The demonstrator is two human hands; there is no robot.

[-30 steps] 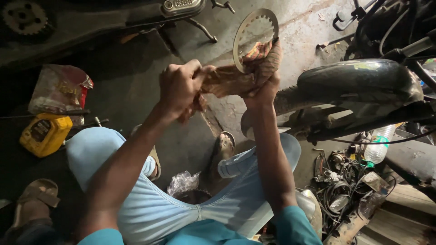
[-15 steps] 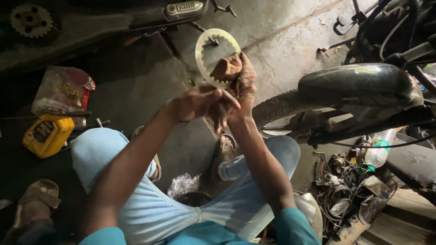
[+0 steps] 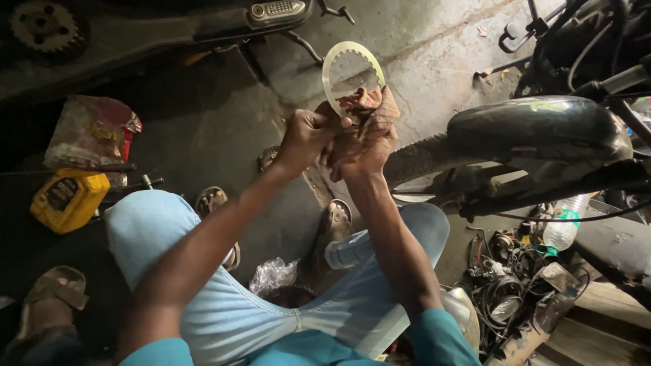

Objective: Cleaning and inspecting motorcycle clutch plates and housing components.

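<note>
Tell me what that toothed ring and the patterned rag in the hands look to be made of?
The toothed ring looks like thin metal, pale and dull: flat, with crisp teeth cut along its inner edge. The rag looks like woven cloth, soft and crumpled, in a reddish check pattern. The left hand pinches the ring's lower edge; the right hand presses the rag against it.

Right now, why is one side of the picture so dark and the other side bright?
In the head view, light falls on the concrete floor at top right and on the toothed ring held by both hands, left and right; the left edge near the yellow can sits in deep shadow, detail lost; the black mudguard shows a soft shine.
</note>
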